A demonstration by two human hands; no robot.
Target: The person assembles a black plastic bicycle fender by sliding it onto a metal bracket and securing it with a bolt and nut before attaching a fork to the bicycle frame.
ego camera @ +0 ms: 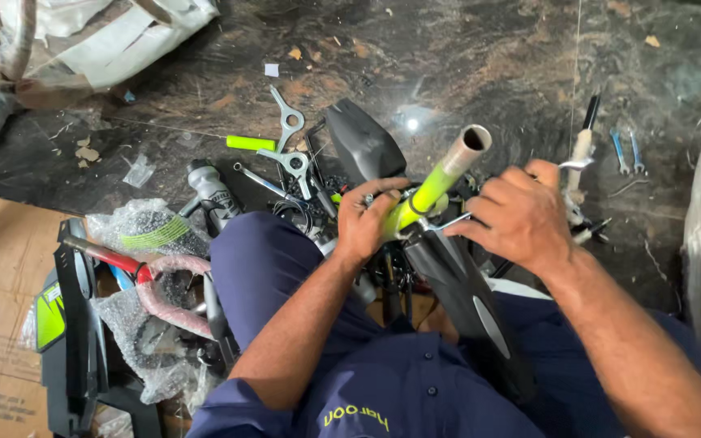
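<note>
A lime-green bicycle tube (440, 180) with an open grey end points up toward me between my knees. My left hand (368, 217) is wrapped around its lower part, beside a clamp. My right hand (515, 215) grips a small metal wrench (446, 224) whose tip meets the tube's base. A black plastic mudguard (456, 284) runs down under my right hand, and another black piece (362, 143) lies just beyond the tube.
Flat metal spanners (289, 122), a green-handled tool (251, 143) and a water bottle (214, 193) lie on the dark stone floor to the left. Bubble-wrapped parts (149, 229) and cardboard (2, 268) sit lower left. Two blue spanners (626, 152) rest at right.
</note>
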